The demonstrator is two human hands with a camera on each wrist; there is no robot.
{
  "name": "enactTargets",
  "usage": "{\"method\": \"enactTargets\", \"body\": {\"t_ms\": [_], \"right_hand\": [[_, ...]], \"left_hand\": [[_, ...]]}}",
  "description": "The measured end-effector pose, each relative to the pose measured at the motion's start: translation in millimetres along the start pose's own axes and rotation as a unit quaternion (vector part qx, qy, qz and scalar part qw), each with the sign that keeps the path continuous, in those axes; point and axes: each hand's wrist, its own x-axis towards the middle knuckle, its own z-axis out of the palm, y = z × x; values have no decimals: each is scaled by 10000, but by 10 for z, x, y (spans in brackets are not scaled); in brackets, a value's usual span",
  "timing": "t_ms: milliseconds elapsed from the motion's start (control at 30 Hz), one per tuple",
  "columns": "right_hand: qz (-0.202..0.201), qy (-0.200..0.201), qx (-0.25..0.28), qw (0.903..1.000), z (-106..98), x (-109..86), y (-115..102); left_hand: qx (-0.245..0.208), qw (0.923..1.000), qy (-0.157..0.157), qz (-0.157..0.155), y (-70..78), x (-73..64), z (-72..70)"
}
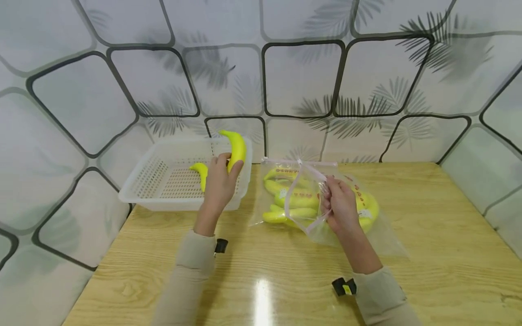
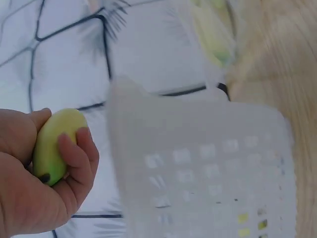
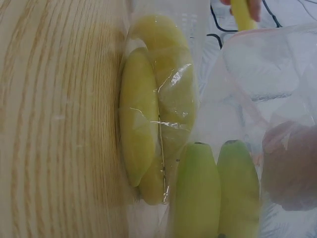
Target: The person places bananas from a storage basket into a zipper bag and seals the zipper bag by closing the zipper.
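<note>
My left hand [image 1: 221,181] grips a yellow banana [image 1: 238,147] above the right side of a white plastic basket [image 1: 140,174]. In the left wrist view, fingers and thumb curl round this banana [image 2: 59,144], whose dark tip shows near the palm. Another banana [image 1: 200,174] lies inside the basket, partly hidden by the left hand. My right hand [image 1: 341,203] pinches the pink-edged mouth of a clear zip bag [image 1: 391,240], which gapes toward the left. Several bananas [image 1: 302,199] lie in the bag; the right wrist view shows some of them [image 3: 138,114] through the plastic.
The basket and bag stand side by side on a wooden table [image 1: 293,276]. A patterned cloth [image 1: 302,77] hangs close behind them and along both sides. The basket's raised wall [image 1: 244,181] stands between its inside and the bag.
</note>
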Motion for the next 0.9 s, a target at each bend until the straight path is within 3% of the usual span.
{"method": "enactTargets", "body": {"t_ms": [167, 367, 500, 733, 900], "right_hand": [[-20, -22, 2, 10000, 10, 10, 4], [26, -23, 55, 10000, 23, 15, 4], [44, 8, 61, 10000, 15, 11, -9], [162, 27, 67, 9998, -30, -11, -12], [62, -51, -5, 10000, -32, -10, -15]], "left_hand": [[-508, 9980, -83, 359, 148, -200, 5], [-990, 9913, -853, 141, 227, -350, 14], [-1271, 9793, -1558, 243, 244, -386, 2], [-1175, 9500, -2749, 905, 158, -425, -22], [-1170, 9293, -3234, 1351, 113, -419, 13]]}}
